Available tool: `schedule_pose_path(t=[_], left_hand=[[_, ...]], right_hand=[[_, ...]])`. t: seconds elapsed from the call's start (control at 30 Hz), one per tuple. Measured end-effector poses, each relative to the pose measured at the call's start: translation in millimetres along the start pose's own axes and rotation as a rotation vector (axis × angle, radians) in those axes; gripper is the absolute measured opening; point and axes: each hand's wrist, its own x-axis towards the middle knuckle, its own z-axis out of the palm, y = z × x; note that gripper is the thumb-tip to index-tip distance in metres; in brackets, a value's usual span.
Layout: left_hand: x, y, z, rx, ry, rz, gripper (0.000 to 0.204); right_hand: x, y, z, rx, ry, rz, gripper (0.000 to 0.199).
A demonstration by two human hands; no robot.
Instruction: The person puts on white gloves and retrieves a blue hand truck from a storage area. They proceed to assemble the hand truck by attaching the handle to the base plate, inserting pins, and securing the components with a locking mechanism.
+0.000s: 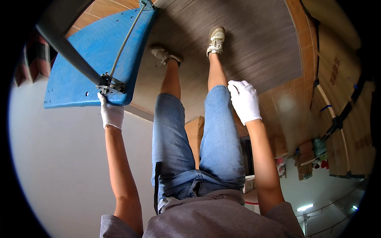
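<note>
My left hand (112, 116), in a white glove, grips the near edge of a blue panel (95, 51). Its thumb lies on the face next to a metal bracket (110, 84), while the other fingers are hidden behind the panel. From the bracket run a grey tube leg (71, 55) and a thin metal rod (126, 41). The panel has curved edges and several small holes, and is tilted up at my left. My right hand (245, 101), also white-gloved, hangs beside my right knee. Its fingers are loosely bent and apart, with nothing seen in them.
Underfoot is a dark grey floor area (262, 43) bordered by brown tiles (307, 59). A pale wall (67, 150) stands at my left. Large brown cardboard (337, 95) leans along the right side. Behind my legs are a cardboard box (194, 133) and stacked goods (307, 154).
</note>
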Motion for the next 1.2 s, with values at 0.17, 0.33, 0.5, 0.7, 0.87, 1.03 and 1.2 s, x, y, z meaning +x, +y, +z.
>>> schedule_pose_path(t=[0.17,0.33,0.5,0.7,0.87,1.03,1.2], left_hand=[[-6,1,10,-0.217,-0.040,-0.084,0.060],[-15,4,9,-0.664,-0.099,-0.203,0.062],[-13,-5,8,-0.200,0.055,-0.014,0.066],[-20,-6,5,0.120,0.329,-0.077,0.057],[-30,12,12,0.151,0.371,-0.222,0.056],[-31,14,14,0.157,0.419,-0.243,0.059],[-30,6,26,0.131,0.521,-0.219,0.062]], right_hand=[[2,-45,-16,0.032,-0.057,0.022,0.020],[7,-114,-32,0.024,-0.218,-0.035,0.020],[23,-211,-41,-0.083,-0.363,-0.085,0.024],[31,-330,-23,-0.102,-0.378,-0.186,0.027],[70,-402,-17,-0.180,-0.158,-0.753,0.014],[121,-450,-46,-0.683,0.009,-1.050,0.018],[139,-478,-22,-0.965,-0.337,-0.782,0.017]])
